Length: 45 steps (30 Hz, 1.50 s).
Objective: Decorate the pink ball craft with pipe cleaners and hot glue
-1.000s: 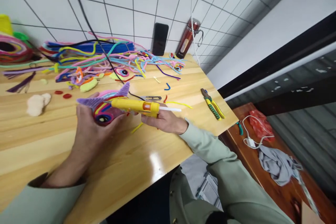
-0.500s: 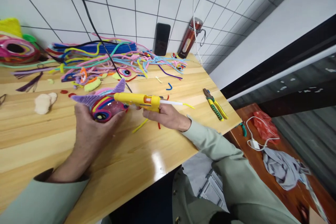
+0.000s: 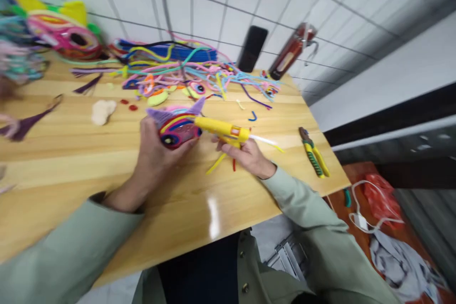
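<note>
My left hand (image 3: 156, 154) is wrapped round a colourful craft piece (image 3: 181, 130) with purple ear-like points, an eye shape and a clear shiny middle. In my right hand (image 3: 247, 154) is a yellow glue gun (image 3: 221, 129), a white stick and a yellow tip trailing from its back end. The gun's nozzle is at the upper right side of the craft piece; whether they touch is too blurred to tell. Below the gun lie a yellow strip (image 3: 215, 164) and a short red piece (image 3: 234, 165).
Colourful pipe cleaners (image 3: 178, 64) spread along the tiled wall, near a black phone (image 3: 252, 48) and a red flask (image 3: 292, 52). Pliers (image 3: 314, 153) lie at the right. A finished-looking fish shape (image 3: 66, 33) stands back left. At the far left edge is a blurred hand (image 3: 9, 126).
The view has swung left, so the table's things appear further right. More of the left side shows, with another person's hand. Both my hands keep their holds, and the gun is tilted slightly more downward to the right.
</note>
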{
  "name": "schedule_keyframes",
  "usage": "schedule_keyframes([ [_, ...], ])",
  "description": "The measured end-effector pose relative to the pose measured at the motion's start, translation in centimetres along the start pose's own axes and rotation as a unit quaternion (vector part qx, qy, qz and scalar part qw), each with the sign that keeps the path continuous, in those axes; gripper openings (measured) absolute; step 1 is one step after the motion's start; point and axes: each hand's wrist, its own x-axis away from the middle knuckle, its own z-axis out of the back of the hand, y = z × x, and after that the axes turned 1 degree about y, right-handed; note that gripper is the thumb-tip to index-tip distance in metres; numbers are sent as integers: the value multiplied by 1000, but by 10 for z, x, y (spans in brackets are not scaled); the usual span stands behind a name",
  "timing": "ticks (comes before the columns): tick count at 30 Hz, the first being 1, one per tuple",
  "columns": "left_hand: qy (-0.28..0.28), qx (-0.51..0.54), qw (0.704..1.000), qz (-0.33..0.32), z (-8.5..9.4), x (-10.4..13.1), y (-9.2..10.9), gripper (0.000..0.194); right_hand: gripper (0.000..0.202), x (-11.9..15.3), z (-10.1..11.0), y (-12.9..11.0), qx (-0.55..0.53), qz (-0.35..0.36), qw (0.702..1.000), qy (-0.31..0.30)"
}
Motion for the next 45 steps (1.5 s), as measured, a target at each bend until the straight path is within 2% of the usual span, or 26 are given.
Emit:
schedule_keyframes([
  [2, 3, -2, 1000, -1, -3, -1, 5, 89, 52, 3, 4, -3, 22, 2, 1000, 15],
  [4, 9, 3, 1000, -21, -7, -2, 9, 96, 49, 5, 9, -7, 58, 15, 998, 14],
  [8, 15, 20, 999, -21, -11, -4, 14, 102, 42, 11, 17, -21, 165, 32, 986, 7],
  [14, 21, 22, 998, -63, -17, -2, 23, 102, 35, 18, 15, -36, 267, 64, 961, -20],
  [20, 32, 6, 994, -108, -16, -1, 31, 94, 23, 21, 13, -34, 267, 75, 961, -19],
  [25, 35, 14, 994, -100, -16, -2, 30, 92, 15, 23, 17, -32, 299, 113, 947, -22],
  [33, 23, 5, 997, -74, -16, -1, 34, 92, 21, 25, 18, -32, 321, 87, 943, -11],
  [45, 28, 3, 996, -82, -17, -1, 33, 91, 20, 21, 15, -36, 337, 121, 933, -23],
])
